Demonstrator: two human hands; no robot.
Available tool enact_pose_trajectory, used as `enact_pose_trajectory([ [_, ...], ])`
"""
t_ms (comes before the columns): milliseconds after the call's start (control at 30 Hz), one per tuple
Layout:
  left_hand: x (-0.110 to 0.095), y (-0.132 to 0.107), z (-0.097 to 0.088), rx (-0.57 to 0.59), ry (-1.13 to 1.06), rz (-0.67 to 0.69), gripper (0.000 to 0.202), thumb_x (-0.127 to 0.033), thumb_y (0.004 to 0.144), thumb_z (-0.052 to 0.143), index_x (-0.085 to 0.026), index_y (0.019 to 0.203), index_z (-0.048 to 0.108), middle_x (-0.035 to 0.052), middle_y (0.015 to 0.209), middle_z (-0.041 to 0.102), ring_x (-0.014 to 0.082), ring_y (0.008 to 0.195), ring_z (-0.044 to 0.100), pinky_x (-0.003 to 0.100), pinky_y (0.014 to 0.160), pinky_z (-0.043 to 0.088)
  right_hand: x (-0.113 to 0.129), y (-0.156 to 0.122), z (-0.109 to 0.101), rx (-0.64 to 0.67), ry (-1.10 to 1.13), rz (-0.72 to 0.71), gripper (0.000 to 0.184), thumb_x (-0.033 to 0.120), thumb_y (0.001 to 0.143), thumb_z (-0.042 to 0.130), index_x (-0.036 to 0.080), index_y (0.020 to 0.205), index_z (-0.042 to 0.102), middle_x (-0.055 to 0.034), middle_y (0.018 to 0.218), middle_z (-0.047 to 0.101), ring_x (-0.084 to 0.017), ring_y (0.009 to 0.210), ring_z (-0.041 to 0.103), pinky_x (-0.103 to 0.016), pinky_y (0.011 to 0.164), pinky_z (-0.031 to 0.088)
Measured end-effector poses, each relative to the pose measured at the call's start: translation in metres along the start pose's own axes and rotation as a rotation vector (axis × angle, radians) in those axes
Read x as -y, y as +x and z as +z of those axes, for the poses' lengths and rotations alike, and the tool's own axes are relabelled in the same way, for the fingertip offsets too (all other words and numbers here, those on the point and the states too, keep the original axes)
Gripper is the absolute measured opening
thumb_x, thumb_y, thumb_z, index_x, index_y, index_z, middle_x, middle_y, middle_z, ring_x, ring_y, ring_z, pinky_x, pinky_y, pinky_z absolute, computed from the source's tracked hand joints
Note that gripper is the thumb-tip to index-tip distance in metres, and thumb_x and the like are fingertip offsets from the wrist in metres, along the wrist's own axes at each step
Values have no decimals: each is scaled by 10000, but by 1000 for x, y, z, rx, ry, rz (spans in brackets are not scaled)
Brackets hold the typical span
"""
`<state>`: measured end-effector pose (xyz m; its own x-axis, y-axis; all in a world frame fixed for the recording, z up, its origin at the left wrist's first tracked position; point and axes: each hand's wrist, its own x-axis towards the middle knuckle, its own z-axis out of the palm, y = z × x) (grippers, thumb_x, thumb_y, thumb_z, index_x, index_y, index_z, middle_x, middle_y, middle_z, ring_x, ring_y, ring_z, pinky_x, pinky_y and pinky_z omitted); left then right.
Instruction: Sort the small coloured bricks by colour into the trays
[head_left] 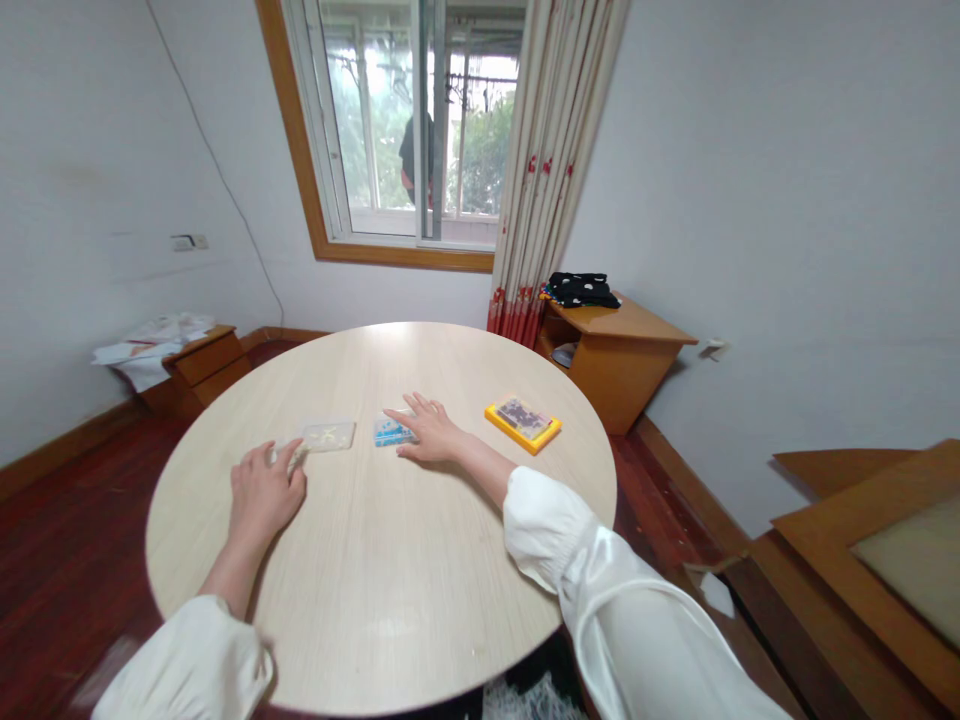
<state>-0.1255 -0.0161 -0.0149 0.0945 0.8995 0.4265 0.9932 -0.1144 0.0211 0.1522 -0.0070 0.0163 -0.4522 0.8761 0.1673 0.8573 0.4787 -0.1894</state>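
"Where are your hands?"

"Both are over the table (375, 600), palms down. My left hand (266, 490) is at the left end of the clear case (330, 436), fingers bent. I can't tell whether they grip it or only rest there."

"And the other?"

"My right hand (427, 428) is spread wide over the blue case (390, 430), hiding its right part. The fingers fan out rather than close, so I'd judge it is steadying the case or feeling for its edge, not lifting."

"Why are those two so close together?"

"They lie flat, side by side with a narrow strip of bare wood between them. That probably keeps each within easy reach of one hand."

"What about the yellow box?"

"The yellow box (525, 422) sits to the right, turned at an angle, beyond my right forearm. Neither hand touches it. Perhaps it is set aside there so that the middle stays free for the two flat cases."

"Do your sleeves get in the way?"

"No, the white sleeves (562, 540) stop well short of both cases."
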Motion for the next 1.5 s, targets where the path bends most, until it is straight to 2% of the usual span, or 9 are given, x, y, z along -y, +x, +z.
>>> enact_pose_trajectory([
  [133,1,0,1,-5,-4,-5,455,-275,842,410,-167,1263,545,198,1238,485,329,1177,429,460,954,341,9,14,17,1,-38,63,571,433,879,467,287,1410,318,-148,1444,327,-297,1332,284,-498,1038,234],
  [233,2,1,2,-8,1,-3,453,-284,850,396,-171,1265,538,198,1236,487,332,1176,433,466,951,346,17,-1,20,-59,-111,85,541,432,889,437,284,1401,338,-151,1338,436,-289,1211,405,-468,977,310],
  [300,3,1,2,-7,1,7,453,-285,850,396,-171,1265,535,199,1230,493,337,1175,435,472,949,352,19,-16,14,-37,-138,60,567,462,873,456,276,1398,349,-156,1243,498,-291,1118,460,-453,933,343],
  [433,3,1,2,-10,-10,18,458,-280,849,388,-146,1260,539,221,1222,489,355,1166,441,486,943,356,5,-44,-19,-4,-136,89,579,534,851,465,253,1355,430,-148,1128,542,-284,1016,495,-409,887,369],
  [600,3,2,1,1,-7,21,458,-278,852,377,-134,1255,540,234,1221,484,368,1152,449,496,913,373,-38,-73,-79,-293,-219,473,566,492,892,401,218,1388,388,-156,1242,476,-301,1119,410,-415,950,308],
  [700,2,1,0,-10,-17,24,459,-274,851,377,-133,1257,536,237,1214,482,373,1151,446,504,908,371,-60,-90,-93,-395,-300,577,556,486,891,401,225,1383,396,-150,1257,472,-303,1128,400,-417,944,306],
  [833,2,1,0,-24,-42,31,451,-271,846,393,-114,1237,552,248,1208,480,393,1140,447,519,903,367,-76,-108,-75,-310,-324,675,560,504,879,405,232,1368,419,-162,1228,492,-315,1122,410,-431,928,313],
  [1000,3,1,1,-25,-47,47,451,-271,845,397,-106,1237,544,220,1202,490,397,1136,445,516,906,364,-82,-114,-52,-238,-278,750,583,517,868,424,229,1374,409,-162,1164,530,-285,1052,499,-369,875,368],
  [1500,6,2,5,-30,-35,49,453,-264,847,391,-116,1244,549,256,1201,485,388,1139,448,515,901,382,-85,-117,-68,-133,-132,718,688,485,783,554,292,1405,333,-114,1199,538,-268,1024,580,-333,809,436],
])
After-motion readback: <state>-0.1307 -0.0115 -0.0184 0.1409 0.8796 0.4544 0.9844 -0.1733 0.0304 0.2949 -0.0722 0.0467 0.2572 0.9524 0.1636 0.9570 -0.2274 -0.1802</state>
